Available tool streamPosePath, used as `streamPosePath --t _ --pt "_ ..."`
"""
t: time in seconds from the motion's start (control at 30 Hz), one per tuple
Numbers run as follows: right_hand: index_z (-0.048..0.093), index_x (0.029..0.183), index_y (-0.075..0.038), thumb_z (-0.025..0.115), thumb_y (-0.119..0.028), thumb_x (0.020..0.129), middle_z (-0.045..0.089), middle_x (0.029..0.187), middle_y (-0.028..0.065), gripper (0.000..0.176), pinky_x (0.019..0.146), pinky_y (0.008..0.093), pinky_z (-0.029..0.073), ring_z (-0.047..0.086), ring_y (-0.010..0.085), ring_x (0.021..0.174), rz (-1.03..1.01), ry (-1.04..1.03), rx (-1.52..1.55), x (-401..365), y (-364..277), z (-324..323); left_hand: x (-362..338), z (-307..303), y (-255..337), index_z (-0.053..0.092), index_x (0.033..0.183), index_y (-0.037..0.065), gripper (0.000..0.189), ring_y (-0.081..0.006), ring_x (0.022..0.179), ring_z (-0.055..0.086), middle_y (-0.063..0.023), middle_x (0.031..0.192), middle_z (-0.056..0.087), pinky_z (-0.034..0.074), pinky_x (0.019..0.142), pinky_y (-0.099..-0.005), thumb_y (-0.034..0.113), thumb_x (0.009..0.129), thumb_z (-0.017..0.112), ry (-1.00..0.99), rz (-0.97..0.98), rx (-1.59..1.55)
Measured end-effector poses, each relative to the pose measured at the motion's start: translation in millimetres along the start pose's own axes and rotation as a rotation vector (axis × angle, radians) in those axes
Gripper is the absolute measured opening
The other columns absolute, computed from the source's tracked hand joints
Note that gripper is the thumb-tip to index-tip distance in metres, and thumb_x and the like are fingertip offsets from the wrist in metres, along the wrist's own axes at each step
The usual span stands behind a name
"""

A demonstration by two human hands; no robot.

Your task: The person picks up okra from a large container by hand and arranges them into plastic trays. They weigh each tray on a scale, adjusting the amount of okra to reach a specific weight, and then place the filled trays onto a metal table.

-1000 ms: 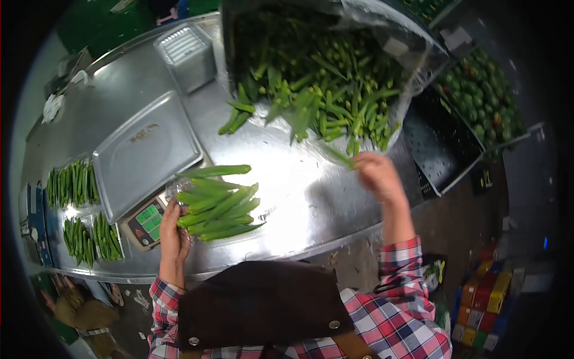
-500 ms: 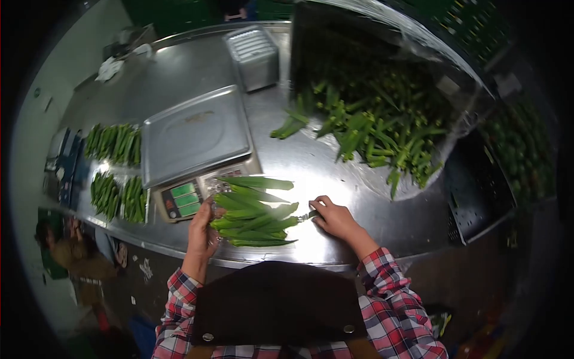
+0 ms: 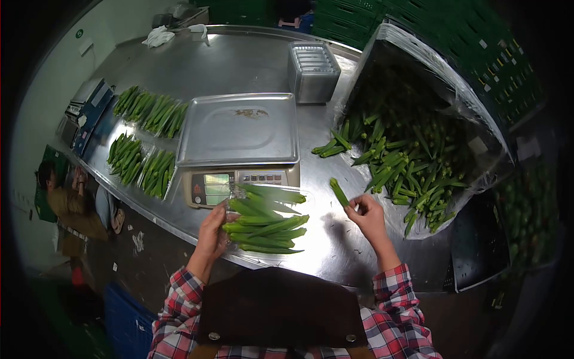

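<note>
My left hand [image 3: 213,236] is closed on the left edge of a clear plastic tray that holds several okra pods [image 3: 266,224] side by side, above the steel table's near edge. To its right, my right hand [image 3: 366,216] pinches a single okra pod [image 3: 339,192] by its lower end, with the stem end pointing up and left. A scale with a steel platform [image 3: 239,133] stands just beyond the tray. Loose okra [image 3: 406,173] spills out of a plastic-lined crate on the right.
Filled okra packs [image 3: 156,172] lie left of the scale. A stack of clear trays [image 3: 313,70] stands behind it. A black crate [image 3: 478,251] is at the right edge. At the far left, a person [image 3: 75,203] is beyond the table. Green crates [image 3: 341,27] line the back.
My right hand has moved right, away from the tray, and the pod in it now shows clearly. The view has shifted, while my left hand still holds the tray.
</note>
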State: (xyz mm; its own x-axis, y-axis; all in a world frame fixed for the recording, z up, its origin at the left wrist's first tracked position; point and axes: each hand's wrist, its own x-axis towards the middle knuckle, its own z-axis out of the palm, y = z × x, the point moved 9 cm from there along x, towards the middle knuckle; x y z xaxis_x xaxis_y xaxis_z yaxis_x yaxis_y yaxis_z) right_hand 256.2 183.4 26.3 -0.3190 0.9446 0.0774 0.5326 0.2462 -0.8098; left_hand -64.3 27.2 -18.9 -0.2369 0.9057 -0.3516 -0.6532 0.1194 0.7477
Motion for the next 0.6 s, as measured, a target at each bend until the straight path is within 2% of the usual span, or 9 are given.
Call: streamPosePath --t 0.07,0.13,0.17,0.23,0.33,0.43,0.47,0.53,0.6 --pt "0.061 0.078 -0.003 0.07 -0.009 0.07 0.054 0.074 0.0024 0.014 0.047 0.022 0.036 0.044 0.0087 0.049 -0.233 -0.077 0.054 13 -84 6 5 -6 -4 0.036 0.13 0.0 0.044 -0.0208 0.087 0.06 -0.0139 0.095 0.061 0.051 0.077 -0.0319 0.023 0.094 0.044 0.013 -0.003 0.018" --pt "0.059 0.081 -0.004 0.071 -0.017 0.072 0.056 0.078 0.0075 0.02 0.055 0.0288 0.043 0.055 0.0202 0.061 -0.431 -0.19 -0.017 24 -132 32 12 -6 -4 0.038 0.129 0.0 0.042 -0.0205 0.087 0.06 -0.0138 0.095 0.061 0.051 0.077 -0.0313 0.024 0.094 0.044 -0.006 -0.003 0.017" --pt "0.059 0.081 -0.002 0.071 -0.013 0.072 0.055 0.077 0.0059 0.018 0.052 0.0262 0.041 0.05 0.0152 0.057 -0.506 -0.236 -0.037 28 -149 47 15 -4 -3 0.039 0.128 0.0 0.041 -0.0203 0.087 0.06 -0.0136 0.095 0.061 0.05 0.076 -0.031 0.024 0.094 0.044 -0.027 0.001 0.004" --pt "0.059 0.081 -0.004 0.067 -0.026 0.077 0.058 0.081 0.011 0.024 0.063 0.033 0.047 0.058 0.028 0.073 -0.412 -0.256 -0.066 43 -159 61 22 -2 4 0.041 0.125 0.001 0.039 -0.0199 0.087 0.061 -0.0133 0.095 0.061 0.05 0.076 -0.0302 0.024 0.094 0.044 -0.026 0.016 -0.01" --pt "0.06 0.092 -0.002 0.063 -0.026 0.08 0.059 0.081 0.0118 0.027 0.061 0.0323 0.048 0.06 0.0253 0.07 -0.329 -0.067 -0.174 66 -135 55 34 -4 22 0.044 0.122 0.001 0.037 -0.0192 0.086 0.061 -0.0126 0.095 0.061 0.05 0.076 -0.0294 0.025 0.094 0.043 0.005 0.065 -0.039" --pt "0.055 0.109 0.001 0.06 -0.024 0.083 0.06 0.083 0.0116 0.037 0.057 0.0298 0.048 0.06 0.0196 0.066 0.134 -0.394 0.176 75 -99 89 55 -4 51 0.047 0.118 0.002 0.034 -0.0177 0.083 0.061 -0.0111 0.093 0.061 0.051 0.073 -0.0282 0.027 0.094 0.044 -0.009 0.119 -0.032" --pt "0.047 0.12 0.003 0.058 -0.02 0.084 0.061 0.083 0.0111 0.044 0.053 0.0274 0.047 0.058 0.0146 0.062 0.159 -0.46 0.232 79 -99 99 67 -10 59 0.049 0.114 0.003 0.032 -0.0168 0.081 0.062 -0.0102 0.092 0.062 0.052 0.07 -0.0273 0.027 0.094 0.044 0.006 0.128 0.007" --pt "0.047 0.121 0.002 0.057 -0.016 0.083 0.061 0.081 0.0105 0.043 0.052 0.0264 0.047 0.059 0.0143 0.062 0.115 -0.376 0.315 104 -99 107 95 -19 75 0.053 0.104 0.004 0.027 -0.0162 0.081 0.062 -0.0099 0.094 0.061 0.051 0.068 -0.0262 0.028 0.094 0.045 0.004 0.132 0.073" --pt "0.047 0.121 0.002 0.055 -0.009 0.081 0.062 0.079 0.0113 0.043 0.052 0.0273 0.047 0.059 0.0154 0.06 0.042 -0.28 0.374 134 -95 118 128 -25 93 0.052 0.107 0.004 0.028 -0.0164 0.083 0.061 -0.0097 0.095 0.061 0.05 0.069 -0.0258 0.027 0.094 0.045 0.042 0.203 0.192"
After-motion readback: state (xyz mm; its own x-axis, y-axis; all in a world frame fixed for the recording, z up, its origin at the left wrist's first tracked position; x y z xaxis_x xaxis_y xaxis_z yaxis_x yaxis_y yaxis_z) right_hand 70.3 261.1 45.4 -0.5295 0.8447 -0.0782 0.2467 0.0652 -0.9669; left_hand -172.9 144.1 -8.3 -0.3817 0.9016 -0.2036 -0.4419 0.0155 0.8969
